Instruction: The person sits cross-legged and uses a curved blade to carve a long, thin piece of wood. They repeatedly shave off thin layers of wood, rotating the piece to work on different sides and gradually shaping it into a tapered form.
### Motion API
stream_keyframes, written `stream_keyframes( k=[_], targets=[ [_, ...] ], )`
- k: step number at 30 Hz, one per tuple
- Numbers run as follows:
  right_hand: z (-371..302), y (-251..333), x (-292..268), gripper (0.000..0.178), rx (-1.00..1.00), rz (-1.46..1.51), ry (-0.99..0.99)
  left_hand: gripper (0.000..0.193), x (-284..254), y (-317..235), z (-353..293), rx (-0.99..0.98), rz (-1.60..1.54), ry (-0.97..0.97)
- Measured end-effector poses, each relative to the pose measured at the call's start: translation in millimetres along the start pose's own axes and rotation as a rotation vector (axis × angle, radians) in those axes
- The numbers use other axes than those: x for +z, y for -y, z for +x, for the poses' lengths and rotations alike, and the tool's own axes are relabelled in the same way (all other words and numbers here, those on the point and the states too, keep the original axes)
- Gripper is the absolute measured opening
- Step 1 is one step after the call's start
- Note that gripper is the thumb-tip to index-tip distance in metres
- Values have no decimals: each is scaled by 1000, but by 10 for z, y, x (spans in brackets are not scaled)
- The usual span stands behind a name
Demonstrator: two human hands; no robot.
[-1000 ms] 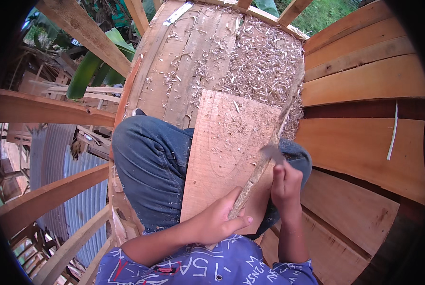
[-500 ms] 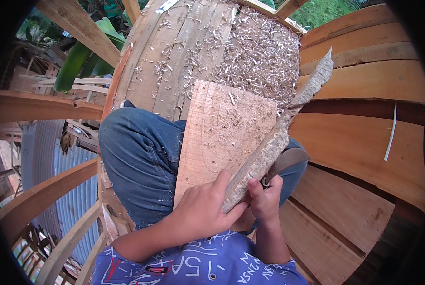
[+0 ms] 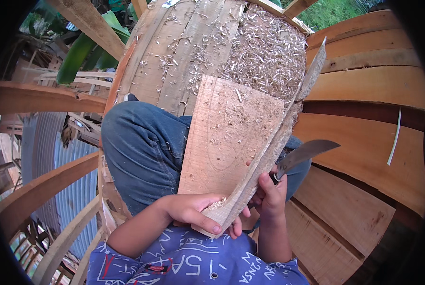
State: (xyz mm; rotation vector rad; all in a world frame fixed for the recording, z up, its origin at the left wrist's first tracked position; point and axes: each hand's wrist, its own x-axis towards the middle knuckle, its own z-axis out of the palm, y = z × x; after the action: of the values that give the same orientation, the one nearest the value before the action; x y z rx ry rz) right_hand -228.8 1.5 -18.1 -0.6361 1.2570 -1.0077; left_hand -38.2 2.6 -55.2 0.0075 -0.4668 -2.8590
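Observation:
A long, rough piece of wood (image 3: pixel 269 147) slants from my lap up to the far right, narrowing to a pointed tip. My left hand (image 3: pixel 204 213) is wrapped round its near end, thumb on top and fingertips showing on the far side. Pale crumbs of wood lie in a hollow beside that thumb. My right hand (image 3: pixel 271 192) grips the dark handle of a curved knife (image 3: pixel 310 153), whose blade points right, away from the wood. Some fingers of the right hand are hidden behind the wood. Under it, a flat board (image 3: pixel 212 147) rests across my lap.
Curly wood shavings (image 3: pixel 269 52) cover the plank floor (image 3: pixel 174 80) ahead. A plank wall (image 3: pixel 364 137) stands close on my right. Wooden slats (image 3: pixel 51 99) rail the left side, with corrugated metal sheets (image 3: pixel 70 171) beyond. My bent knee (image 3: pixel 131 137) lies left of the board.
The wood has rolled about its length and its near end has shifted left and down. My left hand now clasps that end from beneath. The knife blade has swung outward to the right.

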Motion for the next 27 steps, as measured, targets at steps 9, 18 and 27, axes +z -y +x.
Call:
stream_keyframes(
  k=[9,18,27],
  targets=[
    [0,36,-334,26,-140,-425,-28,47,290,-114,73,73,269,-335],
    [-147,38,-170,32,-443,-1132,-25,48,495,-192,74,107,287,-499],
    [83,-16,-345,31,-575,-1190,-256,52,576,-47,200,61,386,-548]
  ],
)
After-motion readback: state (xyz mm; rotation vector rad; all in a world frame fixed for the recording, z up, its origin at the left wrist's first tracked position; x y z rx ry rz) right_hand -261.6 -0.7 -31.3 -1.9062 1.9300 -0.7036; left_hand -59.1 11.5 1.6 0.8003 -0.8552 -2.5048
